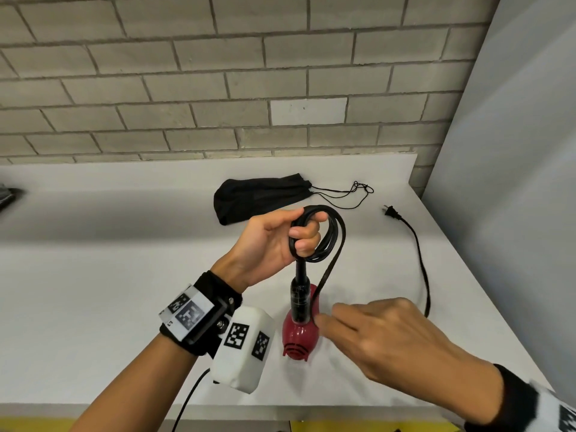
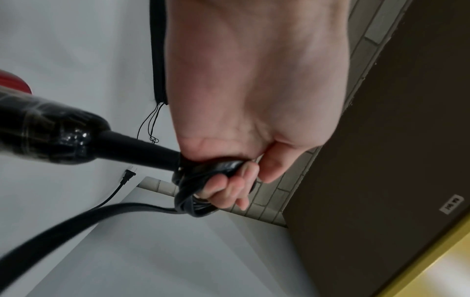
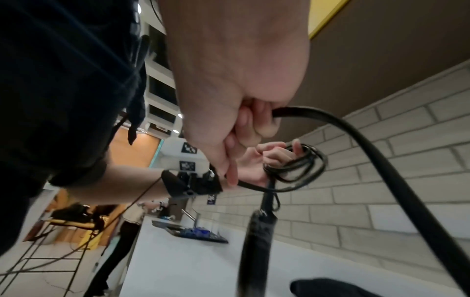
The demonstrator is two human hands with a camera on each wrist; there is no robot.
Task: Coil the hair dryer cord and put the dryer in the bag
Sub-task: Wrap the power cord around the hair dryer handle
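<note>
The red hair dryer point(image 1: 299, 333) stands nose-down with its black handle point(image 1: 300, 299) pointing up. Above it my left hand point(image 1: 280, 241) grips several loops of the black cord point(image 1: 325, 235); the left wrist view shows the fingers point(image 2: 229, 186) curled through the coil point(image 2: 201, 201). My right hand point(image 1: 374, 335) is beside the dryer, and its fingers point(image 3: 254, 126) are curled round the loose cord point(image 3: 381, 160). The rest of the cord trails right across the table to the plug point(image 1: 392, 212). The black drawstring bag point(image 1: 261, 196) lies flat behind, its mouth cinched.
The white table point(image 1: 109, 275) meets a brick wall point(image 1: 218, 88) at the back and a grey panel point(image 1: 514, 182) at the right. A dark tray point(image 3: 193, 233) sits far left. Another person point(image 3: 127, 231) stands beyond the table's left end.
</note>
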